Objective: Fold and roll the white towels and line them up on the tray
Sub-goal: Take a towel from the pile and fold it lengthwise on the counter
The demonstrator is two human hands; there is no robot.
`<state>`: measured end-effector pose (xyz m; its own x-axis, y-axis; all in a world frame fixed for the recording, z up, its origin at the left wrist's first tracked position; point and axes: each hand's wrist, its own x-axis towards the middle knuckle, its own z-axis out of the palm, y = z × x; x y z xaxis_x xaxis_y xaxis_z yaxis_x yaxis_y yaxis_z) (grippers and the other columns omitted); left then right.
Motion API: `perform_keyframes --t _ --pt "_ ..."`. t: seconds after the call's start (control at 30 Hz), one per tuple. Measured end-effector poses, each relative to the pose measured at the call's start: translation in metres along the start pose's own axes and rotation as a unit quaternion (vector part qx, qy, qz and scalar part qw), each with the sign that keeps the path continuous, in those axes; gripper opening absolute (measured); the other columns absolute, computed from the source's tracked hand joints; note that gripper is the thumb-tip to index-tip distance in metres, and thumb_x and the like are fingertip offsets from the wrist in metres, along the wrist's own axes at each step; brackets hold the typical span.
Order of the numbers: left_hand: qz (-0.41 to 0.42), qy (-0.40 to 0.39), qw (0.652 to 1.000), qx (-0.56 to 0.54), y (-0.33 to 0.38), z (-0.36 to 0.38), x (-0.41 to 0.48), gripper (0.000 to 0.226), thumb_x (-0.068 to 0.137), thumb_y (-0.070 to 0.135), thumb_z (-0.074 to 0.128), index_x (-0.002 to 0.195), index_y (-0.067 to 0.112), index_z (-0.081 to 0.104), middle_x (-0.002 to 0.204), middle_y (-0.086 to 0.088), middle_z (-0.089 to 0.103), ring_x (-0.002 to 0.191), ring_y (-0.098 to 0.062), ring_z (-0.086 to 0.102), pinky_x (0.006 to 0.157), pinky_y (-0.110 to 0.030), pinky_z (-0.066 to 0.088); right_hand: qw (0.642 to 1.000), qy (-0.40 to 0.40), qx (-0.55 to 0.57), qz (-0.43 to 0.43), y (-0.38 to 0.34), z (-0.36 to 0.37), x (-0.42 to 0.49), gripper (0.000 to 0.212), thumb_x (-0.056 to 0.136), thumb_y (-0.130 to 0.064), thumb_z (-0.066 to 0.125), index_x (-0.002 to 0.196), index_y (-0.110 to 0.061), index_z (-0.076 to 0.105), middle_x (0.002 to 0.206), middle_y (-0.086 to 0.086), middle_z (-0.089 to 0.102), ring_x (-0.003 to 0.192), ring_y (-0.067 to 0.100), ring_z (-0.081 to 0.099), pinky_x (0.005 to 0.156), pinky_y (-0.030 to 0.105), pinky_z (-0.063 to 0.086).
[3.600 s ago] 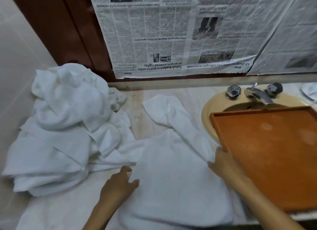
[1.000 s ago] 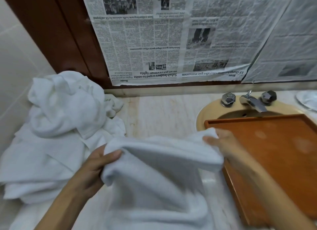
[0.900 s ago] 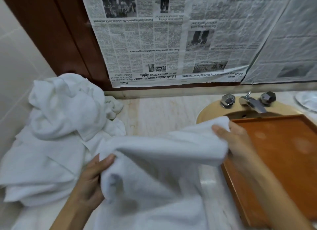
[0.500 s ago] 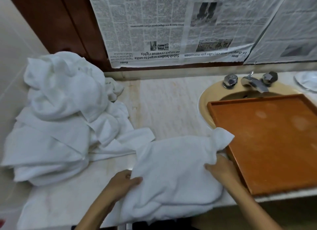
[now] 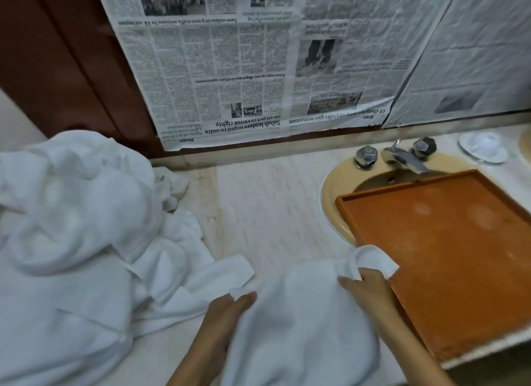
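A white towel (image 5: 301, 322) lies folded over at the front edge of the marble counter, hanging partly over it. My left hand (image 5: 227, 313) grips its near-left corner. My right hand (image 5: 367, 288) pinches its far-right corner, which sticks up next to the tray. The orange wooden tray (image 5: 448, 250) sits across the sink at the right and holds nothing. A heap of crumpled white towels (image 5: 77, 227) fills the left of the counter.
A beige sink (image 5: 330, 196) with a chrome tap (image 5: 402, 158) lies under the tray's far side. Newspaper sheets (image 5: 258, 63) cover the wall behind. A small white dish (image 5: 482, 147) sits at the far right. Bare marble counter (image 5: 258, 207) shows between heap and sink.
The towel, held up and spread between both hands a second ago, has come down onto the counter's front edge. Both hands have dropped with it and still hold its corners.
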<state>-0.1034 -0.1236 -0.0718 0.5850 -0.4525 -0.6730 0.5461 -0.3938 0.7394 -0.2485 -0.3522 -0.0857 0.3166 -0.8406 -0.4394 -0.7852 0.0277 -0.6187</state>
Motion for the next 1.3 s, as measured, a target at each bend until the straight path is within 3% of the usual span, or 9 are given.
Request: perform_keyframes --t 0.2,0.33,0.4,0.57,0.67,0.8,0.9,1.07,1.3 --pt "0.087 -0.029 0.984 -0.155 0.098 0.012 0.023 0.028 0.077 0.006 0.071 0.102 -0.007 0.068 0.099 -0.023 0.072 0.082 -0.030 0.070 0.068 -0.032 0.058 0.938 -0.069 0.335 -0.048 -0.086 -0.035 0.033 0.015 0.087 -0.007 0.067 0.101 -0.004 0.069 0.094 0.013 0.074 0.089 0.029 0.070 0.068 0.029 0.052" --pt "0.234 0.015 0.937 -0.258 0.144 0.005 0.037 0.026 0.067 -0.001 0.057 0.081 0.003 0.078 0.088 -0.012 0.075 0.077 -0.023 0.073 0.065 -0.028 0.059 0.830 -0.157 0.517 -0.135 -0.144 -0.062 0.043 0.026 0.077 -0.006 0.062 0.101 -0.004 0.070 0.095 0.011 0.075 0.085 0.022 0.073 0.069 0.027 0.058" --pt "0.235 0.024 0.923 -0.305 0.151 -0.005 0.053 0.026 0.070 0.000 0.054 0.077 0.004 0.079 0.088 -0.010 0.076 0.079 -0.021 0.073 0.070 -0.028 0.060 0.820 -0.179 0.524 -0.144 -0.158 -0.059 0.057 0.024 0.079 -0.007 0.061 0.100 -0.004 0.071 0.095 0.012 0.075 0.084 0.023 0.073 0.068 0.028 0.059" --pt "0.122 0.152 0.980 -0.035 0.123 -0.029 0.126 0.035 0.089 0.036 0.067 0.119 0.019 0.063 0.115 -0.005 0.071 0.102 -0.024 0.068 0.087 -0.039 0.053 0.944 -0.091 0.302 -0.092 -0.150 0.003 0.138 0.014 0.087 -0.019 0.071 0.099 -0.010 0.069 0.100 0.013 0.073 0.090 0.031 0.069 0.084 0.045 0.054" --pt "0.120 0.265 0.944 0.154 0.093 -0.033 0.142 0.058 0.088 0.033 0.071 0.139 0.021 0.046 0.138 -0.004 0.055 0.122 -0.023 0.054 0.101 -0.036 0.042 0.992 -0.027 0.087 -0.090 -0.122 0.038 0.152 0.046 0.086 -0.022 0.072 0.125 -0.005 0.053 0.117 0.012 0.059 0.109 0.031 0.057 0.085 0.037 0.044" --pt "0.323 0.230 0.803 0.444 0.031 -0.022 0.134 0.055 0.089 0.038 0.061 0.141 0.025 0.047 0.151 0.000 0.042 0.135 -0.018 0.037 0.100 -0.033 0.039 0.942 0.075 -0.197 -0.260 -0.082 0.076 0.104 0.056 0.089 -0.031 0.066 0.137 -0.012 0.046 0.151 0.018 0.035 0.139 0.037 0.028 0.108 0.049 0.031" --pt "0.346 0.144 0.739 0.560 -0.011 -0.015 0.125 0.050 0.094 0.050 0.040 0.138 0.030 0.051 0.154 0.000 0.040 0.136 -0.020 0.038 0.089 -0.039 0.051 0.905 0.083 -0.268 -0.319 -0.052 0.099 0.084 0.052 0.090 -0.045 0.047 0.135 -0.020 0.043 0.159 0.018 0.023 0.145 0.037 0.021 0.105 0.053 0.034" --pt "0.344 0.114 0.736 0.572 -0.041 -0.004 0.093 0.047 0.094 0.040 0.043 0.138 0.029 0.056 0.157 0.000 0.036 0.141 -0.020 0.038 0.098 -0.035 0.036 0.880 0.031 -0.322 -0.349 -0.010 0.095 0.075 0.060 0.096 -0.050 0.029 0.148 -0.022 0.040 0.162 0.008 0.017 0.149 0.022 0.015 0.113 0.037 0.018" --pt "0.366 0.059 0.728 0.577 -0.075 0.003 0.040 0.051 0.086 0.051 0.050 0.134 0.035 0.055 0.154 0.002 0.042 0.135 -0.014 0.043 0.099 -0.029 0.039 0.869 0.003 -0.322 -0.375 0.035 0.063 0.040 0.057 0.092 -0.044 0.034 0.142 -0.019 0.048 0.159 0.005 0.029 0.148 0.020 0.021 0.110 0.039 0.025"
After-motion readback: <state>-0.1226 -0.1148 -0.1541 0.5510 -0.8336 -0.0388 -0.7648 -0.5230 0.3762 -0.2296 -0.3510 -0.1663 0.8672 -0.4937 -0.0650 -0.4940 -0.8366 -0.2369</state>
